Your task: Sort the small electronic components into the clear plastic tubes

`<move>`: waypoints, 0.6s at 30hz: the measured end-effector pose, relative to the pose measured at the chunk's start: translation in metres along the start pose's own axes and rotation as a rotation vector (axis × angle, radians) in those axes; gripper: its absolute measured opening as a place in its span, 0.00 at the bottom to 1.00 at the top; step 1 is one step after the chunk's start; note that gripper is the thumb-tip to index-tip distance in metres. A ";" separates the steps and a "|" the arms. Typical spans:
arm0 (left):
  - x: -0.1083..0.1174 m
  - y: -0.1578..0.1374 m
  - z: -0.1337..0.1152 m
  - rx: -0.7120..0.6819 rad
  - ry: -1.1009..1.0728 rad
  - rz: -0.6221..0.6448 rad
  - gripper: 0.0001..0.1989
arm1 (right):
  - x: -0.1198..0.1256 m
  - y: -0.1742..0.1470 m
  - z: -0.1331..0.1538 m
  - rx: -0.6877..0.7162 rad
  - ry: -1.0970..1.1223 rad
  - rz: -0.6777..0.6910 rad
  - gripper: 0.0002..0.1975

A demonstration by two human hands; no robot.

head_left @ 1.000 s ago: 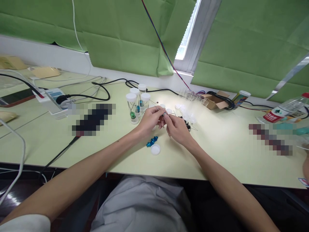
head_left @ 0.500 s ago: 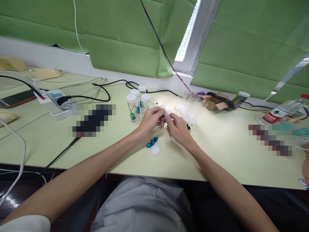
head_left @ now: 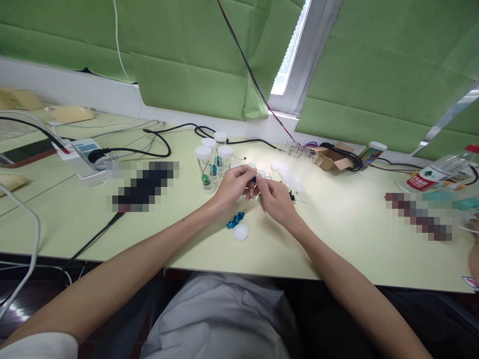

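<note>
My left hand (head_left: 234, 185) and my right hand (head_left: 276, 198) meet over the table, fingertips pinched together around a small blue metallic part (head_left: 255, 179). Most of that part is hidden by the fingers. From the left fingertips a thin wire (head_left: 238, 162) sticks out toward the upper left, with a small dark tip. Below the hands lie several shiny blue parts (head_left: 235, 220) in a cluster, touching or nearly so. Beside them a white round cap (head_left: 240, 232) rests on the table. Left of my left hand stand several clear white-capped vials, the front vial (head_left: 204, 169) holding a green part.
Clear plastic tubes (head_left: 295, 149) and several white caps (head_left: 280, 172) lie behind my right hand, with small black pieces (head_left: 292, 196) beside it. A cardboard box (head_left: 335, 158), a plastic bottle (head_left: 430, 174) and another person's hand (head_left: 474, 249) are rightward. A power strip (head_left: 88, 159) with cables sits leftward.
Both hands stay nearly in place, still pinched together. The blue part between the fingertips has shifted or turned slightly, looking darker now; the wire's tip has moved slightly up and right.
</note>
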State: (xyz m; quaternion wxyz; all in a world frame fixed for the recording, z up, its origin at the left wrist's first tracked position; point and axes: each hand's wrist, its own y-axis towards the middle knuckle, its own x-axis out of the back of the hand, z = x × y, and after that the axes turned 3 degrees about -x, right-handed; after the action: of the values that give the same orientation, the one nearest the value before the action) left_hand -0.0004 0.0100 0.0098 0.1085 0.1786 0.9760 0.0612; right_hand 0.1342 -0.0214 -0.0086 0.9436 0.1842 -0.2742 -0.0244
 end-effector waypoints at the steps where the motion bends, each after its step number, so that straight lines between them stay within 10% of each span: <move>1: 0.000 0.000 0.000 0.002 0.003 0.007 0.13 | 0.000 0.000 0.000 -0.001 -0.002 0.005 0.29; 18: 0.005 0.001 0.001 -0.062 0.331 0.105 0.10 | 0.000 0.000 -0.002 0.017 -0.077 0.052 0.34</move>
State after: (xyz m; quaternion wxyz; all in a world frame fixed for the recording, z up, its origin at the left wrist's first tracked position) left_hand -0.0039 0.0126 0.0077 -0.0517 0.2133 0.9675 0.1257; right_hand 0.1352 -0.0206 -0.0108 0.9311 0.1838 -0.3151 -0.0045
